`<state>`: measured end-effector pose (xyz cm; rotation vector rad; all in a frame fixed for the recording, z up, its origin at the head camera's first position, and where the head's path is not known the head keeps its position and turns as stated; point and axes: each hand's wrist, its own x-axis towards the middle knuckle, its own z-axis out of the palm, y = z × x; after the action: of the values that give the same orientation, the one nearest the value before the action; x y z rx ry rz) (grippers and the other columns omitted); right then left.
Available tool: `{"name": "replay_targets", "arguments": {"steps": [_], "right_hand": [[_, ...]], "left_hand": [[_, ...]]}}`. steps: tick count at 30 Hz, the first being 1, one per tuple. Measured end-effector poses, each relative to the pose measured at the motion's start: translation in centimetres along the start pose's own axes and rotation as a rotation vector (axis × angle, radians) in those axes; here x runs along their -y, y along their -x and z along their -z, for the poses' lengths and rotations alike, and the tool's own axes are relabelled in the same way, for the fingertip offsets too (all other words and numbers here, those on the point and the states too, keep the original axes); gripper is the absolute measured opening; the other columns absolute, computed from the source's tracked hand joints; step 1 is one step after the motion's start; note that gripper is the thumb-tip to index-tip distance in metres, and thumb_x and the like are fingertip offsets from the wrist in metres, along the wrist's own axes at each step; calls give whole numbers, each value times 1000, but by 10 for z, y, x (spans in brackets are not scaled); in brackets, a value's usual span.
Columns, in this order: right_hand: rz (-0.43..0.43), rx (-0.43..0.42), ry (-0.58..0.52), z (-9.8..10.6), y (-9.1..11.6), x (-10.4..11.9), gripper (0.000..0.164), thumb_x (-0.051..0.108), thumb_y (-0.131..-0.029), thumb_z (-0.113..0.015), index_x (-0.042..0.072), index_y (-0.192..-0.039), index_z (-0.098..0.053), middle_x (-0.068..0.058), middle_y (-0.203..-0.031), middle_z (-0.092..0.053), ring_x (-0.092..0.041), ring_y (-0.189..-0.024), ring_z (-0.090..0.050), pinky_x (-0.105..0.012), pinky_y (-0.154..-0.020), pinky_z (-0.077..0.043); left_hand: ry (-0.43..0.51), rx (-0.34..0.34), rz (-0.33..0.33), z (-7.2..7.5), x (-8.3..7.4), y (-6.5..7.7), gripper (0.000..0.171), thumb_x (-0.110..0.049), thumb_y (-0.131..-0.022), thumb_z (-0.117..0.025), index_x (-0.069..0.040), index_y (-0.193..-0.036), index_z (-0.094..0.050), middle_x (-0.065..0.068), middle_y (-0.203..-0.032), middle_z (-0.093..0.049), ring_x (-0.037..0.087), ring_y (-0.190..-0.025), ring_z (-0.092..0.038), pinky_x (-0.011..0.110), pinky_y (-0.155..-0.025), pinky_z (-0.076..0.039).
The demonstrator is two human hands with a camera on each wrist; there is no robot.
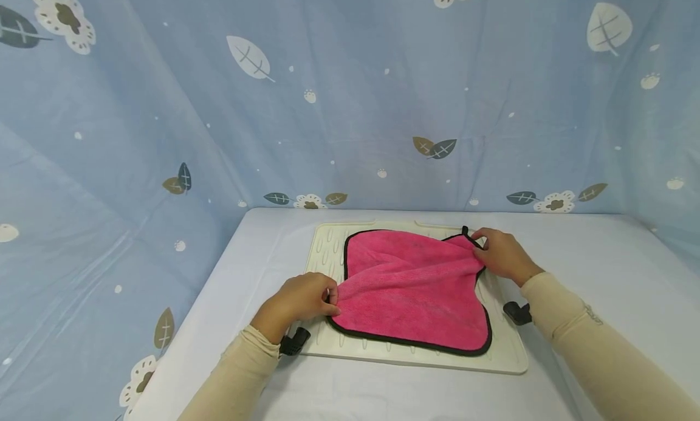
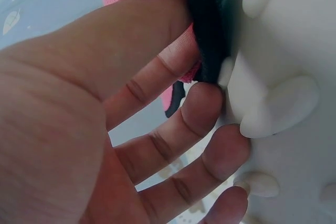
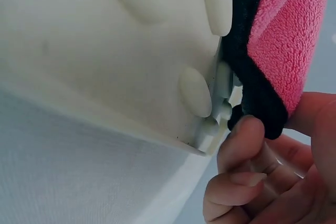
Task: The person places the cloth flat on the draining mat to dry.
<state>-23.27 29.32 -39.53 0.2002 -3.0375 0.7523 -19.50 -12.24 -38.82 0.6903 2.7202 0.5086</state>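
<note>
A pink towel [image 1: 415, 314] with black edging is spread on a cream ribbed board [image 1: 327, 251], with a raised fold running across its middle. At its left edge my left hand [image 1: 307, 296] pinches the cloth. The left wrist view has the thumb and forefinger on the black edging [image 2: 207, 30], the other fingers loosely bent near the board. My right hand [image 1: 505, 255] pinches the towel near its far right corner, beside a small black loop [image 1: 465, 230]. The right wrist view has the pink cloth [image 3: 289, 40] between thumb and fingers.
The board lies on a white-covered table [image 1: 596, 269]. Behind and to the left hangs a blue curtain [image 1: 350, 105] printed with leaves and flowers. Black wrist-worn parts [image 1: 295, 341] stick out beside each forearm, close to the board's side edges.
</note>
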Motion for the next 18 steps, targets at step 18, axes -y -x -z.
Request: {"name": "replay_targets", "arguments": {"steps": [18], "right_hand": [[37, 142, -8, 5, 0, 7, 39, 11, -93, -62, -7, -127, -57, -3, -66, -55, -13, -60, -48, -28, -56, -40]], "left_hand": [[-70, -153, 126, 24, -9, -29, 17, -37, -94, -67, -22, -87, -68, -6, -60, -55, 13, -58, -51, 30, -52, -39]]}}
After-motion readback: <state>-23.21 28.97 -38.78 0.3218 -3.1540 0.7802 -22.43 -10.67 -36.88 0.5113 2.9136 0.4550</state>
